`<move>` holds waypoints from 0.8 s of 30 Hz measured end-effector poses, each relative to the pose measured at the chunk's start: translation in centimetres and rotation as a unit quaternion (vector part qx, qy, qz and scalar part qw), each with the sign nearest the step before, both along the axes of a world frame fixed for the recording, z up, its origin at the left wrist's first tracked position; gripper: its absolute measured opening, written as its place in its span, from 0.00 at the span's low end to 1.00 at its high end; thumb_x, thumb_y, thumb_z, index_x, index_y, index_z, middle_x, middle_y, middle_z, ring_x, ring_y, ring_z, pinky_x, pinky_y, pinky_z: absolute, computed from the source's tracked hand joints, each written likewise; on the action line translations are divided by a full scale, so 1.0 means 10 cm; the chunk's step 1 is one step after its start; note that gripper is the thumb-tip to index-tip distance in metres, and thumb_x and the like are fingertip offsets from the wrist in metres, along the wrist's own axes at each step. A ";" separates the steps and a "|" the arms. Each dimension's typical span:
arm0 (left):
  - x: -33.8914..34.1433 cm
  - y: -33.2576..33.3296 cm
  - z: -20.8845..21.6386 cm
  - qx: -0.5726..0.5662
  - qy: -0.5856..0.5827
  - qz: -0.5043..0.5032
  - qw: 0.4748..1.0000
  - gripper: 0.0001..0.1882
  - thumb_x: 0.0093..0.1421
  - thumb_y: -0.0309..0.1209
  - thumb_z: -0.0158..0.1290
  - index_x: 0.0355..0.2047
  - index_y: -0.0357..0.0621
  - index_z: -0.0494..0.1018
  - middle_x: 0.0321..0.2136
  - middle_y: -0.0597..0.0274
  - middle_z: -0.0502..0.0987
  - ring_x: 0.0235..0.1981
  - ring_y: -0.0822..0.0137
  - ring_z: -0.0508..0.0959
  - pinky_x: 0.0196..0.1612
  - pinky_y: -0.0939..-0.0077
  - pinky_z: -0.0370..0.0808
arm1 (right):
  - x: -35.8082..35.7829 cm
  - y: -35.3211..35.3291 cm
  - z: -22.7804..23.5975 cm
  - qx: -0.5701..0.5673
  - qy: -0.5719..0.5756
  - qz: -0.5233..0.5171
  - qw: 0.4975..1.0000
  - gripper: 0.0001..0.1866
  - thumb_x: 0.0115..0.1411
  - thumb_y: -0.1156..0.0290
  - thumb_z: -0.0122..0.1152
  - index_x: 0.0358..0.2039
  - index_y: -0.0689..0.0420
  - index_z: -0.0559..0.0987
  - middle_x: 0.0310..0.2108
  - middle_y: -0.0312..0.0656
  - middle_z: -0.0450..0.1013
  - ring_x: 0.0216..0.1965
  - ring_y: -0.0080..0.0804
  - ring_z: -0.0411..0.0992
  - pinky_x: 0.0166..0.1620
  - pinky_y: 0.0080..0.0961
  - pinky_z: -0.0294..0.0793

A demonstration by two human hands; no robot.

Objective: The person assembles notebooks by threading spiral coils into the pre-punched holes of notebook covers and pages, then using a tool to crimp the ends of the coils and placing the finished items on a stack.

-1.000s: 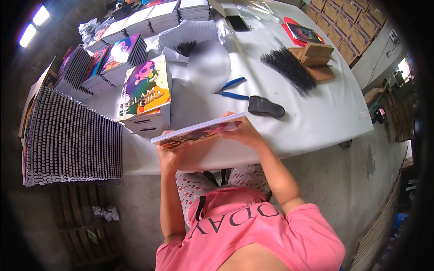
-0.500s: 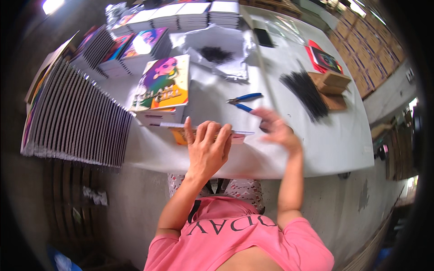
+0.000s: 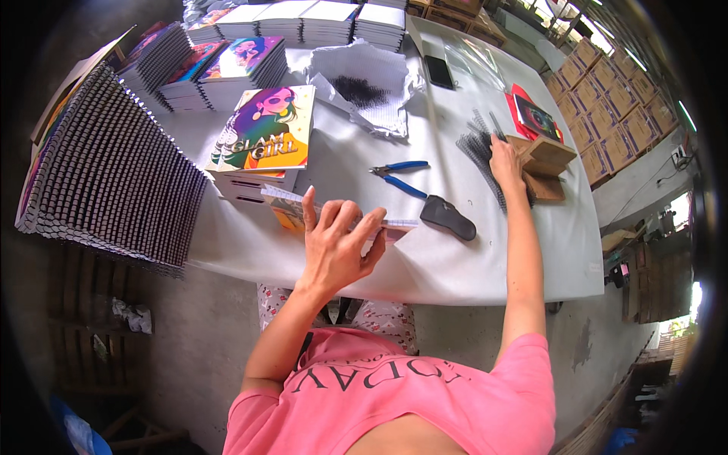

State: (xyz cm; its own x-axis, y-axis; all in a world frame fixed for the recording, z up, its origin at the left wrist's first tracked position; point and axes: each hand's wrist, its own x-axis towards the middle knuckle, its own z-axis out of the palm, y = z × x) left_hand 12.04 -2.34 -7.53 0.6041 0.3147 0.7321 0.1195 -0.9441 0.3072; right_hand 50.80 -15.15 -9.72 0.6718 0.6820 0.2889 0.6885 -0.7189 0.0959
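My left hand [image 3: 334,241] holds a notebook [image 3: 284,216] on edge near the table's front, fingers over its upper edge and thumb on the near side. Its cover is mostly hidden behind that hand. My right arm stretches forward, and my right hand [image 3: 506,165] is on a bundle of thin black spiral binding coils [image 3: 476,144], its fingers close together on them. Between the hands lie cutting pliers [image 3: 408,186] with blue handles. A dark rounded piece [image 3: 449,218] meets the end of one handle.
Beside the coils stands a wooden block holder [image 3: 547,168]. A bright-covered notebook [image 3: 265,133] tops a short stack ahead. A tall row of spiral-bound notebooks [image 3: 106,174] is at left. Further back are crumpled white wrapping [image 3: 387,117] with black bits, a phone [image 3: 438,72] and a red item [image 3: 523,106].
My right hand has moved from beside the pliers, forward and right, onto the coils. My left hand still holds the notebook; the view has shifted slightly.
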 end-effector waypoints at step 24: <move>0.01 -0.08 -0.10 0.019 -0.051 0.045 0.997 0.20 0.37 0.45 0.66 0.27 0.51 0.71 0.25 0.64 0.66 0.39 0.62 0.71 0.64 0.50 0.37 | -2.41 -0.22 0.59 0.284 0.389 0.319 0.816 0.08 0.56 0.76 0.55 0.36 0.55 0.80 0.22 0.37 0.67 0.25 0.25 0.65 0.30 0.20 0.64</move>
State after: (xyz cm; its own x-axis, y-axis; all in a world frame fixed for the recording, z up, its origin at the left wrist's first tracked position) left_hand 12.14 -3.17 -8.49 0.4958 0.3353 0.8011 0.1741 -0.9421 0.2865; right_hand 26.73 -17.34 -3.87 0.3625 0.8697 0.3350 0.6332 0.0339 -0.7732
